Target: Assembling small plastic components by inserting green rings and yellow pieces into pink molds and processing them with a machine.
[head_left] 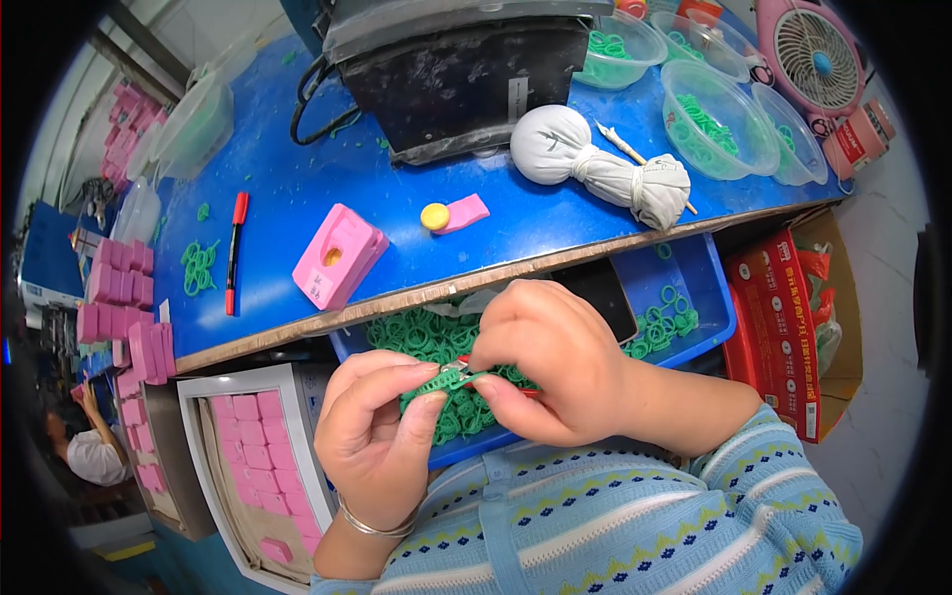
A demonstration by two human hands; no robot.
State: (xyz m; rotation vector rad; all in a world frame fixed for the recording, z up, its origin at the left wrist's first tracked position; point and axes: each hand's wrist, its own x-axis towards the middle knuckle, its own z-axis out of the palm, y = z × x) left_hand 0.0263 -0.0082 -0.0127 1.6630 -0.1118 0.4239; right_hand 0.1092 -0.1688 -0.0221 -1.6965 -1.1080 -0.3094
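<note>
My left hand (382, 426), with a silver bangle on its wrist, pinches a small green ring-like piece (443, 381) between thumb and fingertips. My right hand (560, 367) meets it from the right, thumb and index finger closed at the piece's end. Under that hand shows a slim red-handled tool (464, 360); its kind is mostly hidden, and its tip seems to touch the piece. Both hands are above a blue tub (719, 297), which holds a heap of green rings (426, 337) and reaches under the table edge.
On the blue table (397, 258) lie a pink mould block (337, 258), a yellow disc (434, 217), a marker (236, 253) and a tied cloth pouch (550, 144). Behind stands a black machine (466, 89). Clear bowls (764, 149) are at right, above a red carton (778, 337). Pink blocks (258, 456) fill a tray at left.
</note>
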